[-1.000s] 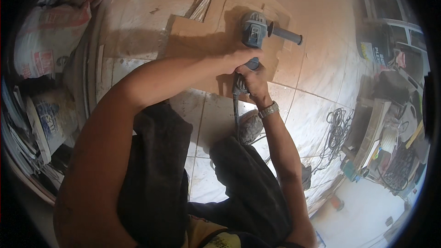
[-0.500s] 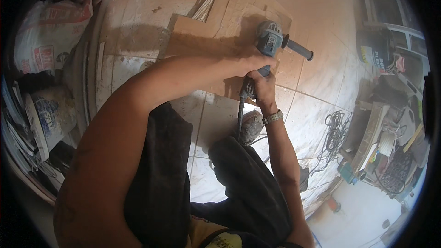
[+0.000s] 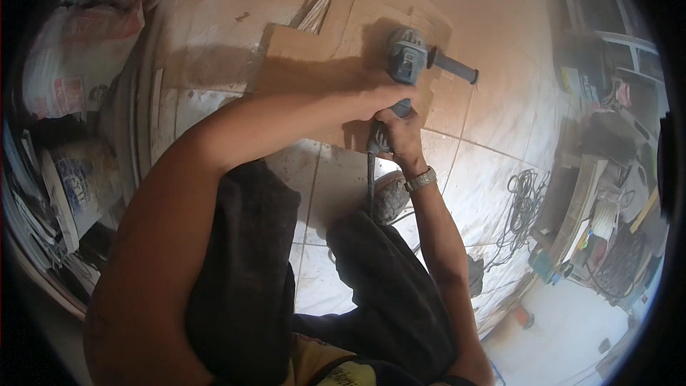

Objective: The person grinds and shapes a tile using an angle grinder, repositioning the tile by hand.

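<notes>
I hold a blue-grey angle grinder (image 3: 407, 66) with both hands over a flat brown sheet (image 3: 296, 41) on the floor. My left hand (image 3: 389, 100) is closed round the middle of its body. Just behind it, my right hand (image 3: 404, 137), with a metal-band watch (image 3: 420, 179) on the wrist, is closed round the rear grip. The black side handle (image 3: 456, 68) sticks out to the right, with no hand on it. From the rear end a dark cord (image 3: 371, 182) runs down toward my knee. The grinder's disc is hidden beneath its head.
Dusty tiles (image 3: 493, 146) surround the sheet. A shoe (image 3: 391, 199) sits just below my hands. Coiled cable (image 3: 522, 207) lies to the right, beside a cluttered wooden stand (image 3: 577, 204). Filled sacks (image 3: 82, 57) and a bucket (image 3: 89, 179) line the left side. Haze hangs at the upper right.
The grinder and both hands have shifted slightly left and a little nearer to me. My grip on it is unchanged. The haze looks thicker at the right.
</notes>
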`<action>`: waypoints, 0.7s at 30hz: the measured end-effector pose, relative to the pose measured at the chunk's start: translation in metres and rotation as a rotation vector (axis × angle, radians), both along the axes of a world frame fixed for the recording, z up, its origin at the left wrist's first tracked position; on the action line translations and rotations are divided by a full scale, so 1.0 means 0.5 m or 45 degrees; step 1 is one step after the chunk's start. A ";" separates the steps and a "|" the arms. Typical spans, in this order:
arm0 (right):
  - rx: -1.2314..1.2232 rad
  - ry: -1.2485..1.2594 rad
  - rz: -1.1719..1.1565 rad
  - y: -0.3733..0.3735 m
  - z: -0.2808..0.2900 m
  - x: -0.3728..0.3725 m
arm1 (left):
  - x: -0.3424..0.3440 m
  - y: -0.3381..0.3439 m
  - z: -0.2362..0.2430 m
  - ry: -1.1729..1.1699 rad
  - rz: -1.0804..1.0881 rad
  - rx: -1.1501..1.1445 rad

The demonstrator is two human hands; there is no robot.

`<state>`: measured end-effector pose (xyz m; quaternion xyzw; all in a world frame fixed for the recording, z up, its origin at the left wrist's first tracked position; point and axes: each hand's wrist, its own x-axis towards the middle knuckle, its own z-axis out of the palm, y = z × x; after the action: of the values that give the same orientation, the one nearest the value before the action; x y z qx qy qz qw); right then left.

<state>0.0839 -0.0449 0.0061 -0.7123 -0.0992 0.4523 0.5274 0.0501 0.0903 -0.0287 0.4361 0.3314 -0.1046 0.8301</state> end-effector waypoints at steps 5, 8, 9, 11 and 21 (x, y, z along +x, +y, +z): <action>0.067 0.033 -0.026 0.000 -0.021 0.005 | 0.020 -0.001 -0.047 0.116 -0.158 0.177; 0.083 -0.043 0.028 0.002 -0.022 0.004 | -0.004 -0.008 -0.011 -0.044 0.024 -0.102; 0.087 -0.040 0.030 0.010 -0.020 0.000 | -0.010 -0.002 -0.012 -0.041 0.026 -0.098; 0.000 -0.081 0.042 0.020 -0.016 -0.007 | -0.017 0.009 -0.013 -0.009 0.081 -0.189; 0.146 0.063 -0.128 0.006 -0.026 0.005 | -0.001 0.012 0.045 -0.058 -0.075 0.071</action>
<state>0.0863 -0.0418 -0.0068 -0.6736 -0.0760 0.4361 0.5918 0.0498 0.0963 -0.0065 0.4710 0.3022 -0.1097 0.8214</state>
